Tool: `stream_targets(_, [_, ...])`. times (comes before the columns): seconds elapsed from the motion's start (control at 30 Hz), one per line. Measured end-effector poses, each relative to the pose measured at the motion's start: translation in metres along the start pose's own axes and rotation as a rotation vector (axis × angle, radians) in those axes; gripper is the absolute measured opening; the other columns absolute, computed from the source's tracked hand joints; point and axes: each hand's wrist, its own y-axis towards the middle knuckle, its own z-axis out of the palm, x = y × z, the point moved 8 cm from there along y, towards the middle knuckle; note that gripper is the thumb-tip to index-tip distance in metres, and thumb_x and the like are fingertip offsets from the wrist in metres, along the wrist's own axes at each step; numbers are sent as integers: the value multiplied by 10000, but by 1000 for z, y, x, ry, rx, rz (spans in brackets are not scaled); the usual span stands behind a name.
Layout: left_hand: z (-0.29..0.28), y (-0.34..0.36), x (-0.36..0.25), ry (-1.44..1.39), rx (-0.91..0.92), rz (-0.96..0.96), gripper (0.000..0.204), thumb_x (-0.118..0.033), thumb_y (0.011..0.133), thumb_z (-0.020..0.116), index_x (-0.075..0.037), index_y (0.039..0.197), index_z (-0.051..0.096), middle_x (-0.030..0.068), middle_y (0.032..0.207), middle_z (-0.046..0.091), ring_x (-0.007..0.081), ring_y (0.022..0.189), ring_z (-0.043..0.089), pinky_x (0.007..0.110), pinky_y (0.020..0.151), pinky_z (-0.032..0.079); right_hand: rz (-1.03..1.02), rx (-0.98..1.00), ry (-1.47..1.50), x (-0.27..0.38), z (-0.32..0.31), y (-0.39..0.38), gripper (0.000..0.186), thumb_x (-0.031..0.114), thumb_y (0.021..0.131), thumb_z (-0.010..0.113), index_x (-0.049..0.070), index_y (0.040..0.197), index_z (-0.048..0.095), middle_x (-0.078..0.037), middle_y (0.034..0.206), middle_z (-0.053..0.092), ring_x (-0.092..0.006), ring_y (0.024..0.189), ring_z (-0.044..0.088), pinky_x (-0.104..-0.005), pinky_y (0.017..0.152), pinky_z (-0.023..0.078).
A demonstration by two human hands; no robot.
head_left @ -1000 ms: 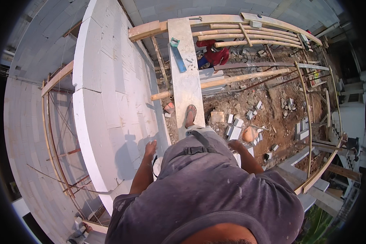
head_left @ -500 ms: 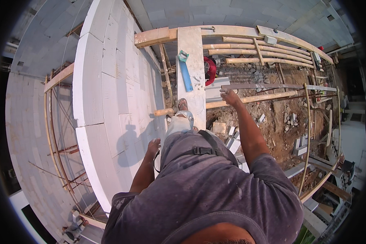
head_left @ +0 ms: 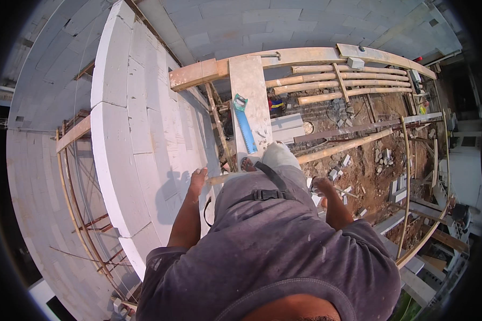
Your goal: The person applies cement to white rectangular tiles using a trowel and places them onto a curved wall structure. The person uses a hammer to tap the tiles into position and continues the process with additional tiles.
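My left hand (head_left: 198, 177) is beside the pale block wall (head_left: 144, 128), near the end of a bamboo pole (head_left: 217, 180). Its fingers point forward and hold nothing I can see; contact with the wall is not clear. Low by my right hip, my right hand (head_left: 321, 187) has its fingers curled. A thin light stick (head_left: 347, 192) shows beside that wrist, and I cannot tell whether it is in the hand or below it. Ahead of my foot, a handsaw (head_left: 244, 125) with a blue blade and green handle lies on the pale plank (head_left: 246, 75).
A thick timber beam (head_left: 305, 55) crosses the far side, with a hammer-like tool (head_left: 270, 55) on it. Bamboo poles (head_left: 348, 84) and a brown bar (head_left: 343, 131) run to the right, above rubble ground (head_left: 367, 155) far below. Bamboo scaffolding (head_left: 72, 187) stands beyond the wall.
My right hand has drawn back from the brown bar to my hip. My left hand has moved forward along the wall. I have stepped closer to the saw; the red-clad person below is now mostly hidden.
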Motion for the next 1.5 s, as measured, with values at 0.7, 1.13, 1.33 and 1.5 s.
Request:
stream_targets(0.7, [37,245,-375,182,69,-67,477,-451,965,575,-135,1323,570,51,1204,643,205,1030,620,391,873,479,64,-4,249,254,-220,412,384,249,902,645,43,1226,641,-115,1014,704,-257,847,671,-361,743,541])
stream_targets(1.13, [148,406,-584,322,205,-23,633,-583,928,569,-121,1358,517,53,1266,584,230,1115,579,424,887,444,329,-206,713,367,-391,594,279,313,944,601,89,1100,661,-42,787,647,-147,589,582,-327,494,446])
stream_targets(1.33, [227,524,-663,365,315,36,505,-453,992,563,-7,1223,616,9,949,605,115,859,527,273,809,436,380,-338,472,380,-372,648,391,357,900,615,14,1054,722,-241,1021,712,-338,948,699,-422,851,528])
stream_targets(1.5, [212,572,-717,520,354,-41,496,-435,992,571,0,1225,616,0,886,588,121,797,507,296,751,439,552,-496,622,360,-320,630,414,299,890,637,-10,1162,679,-275,1022,704,-357,973,689,-414,875,508])
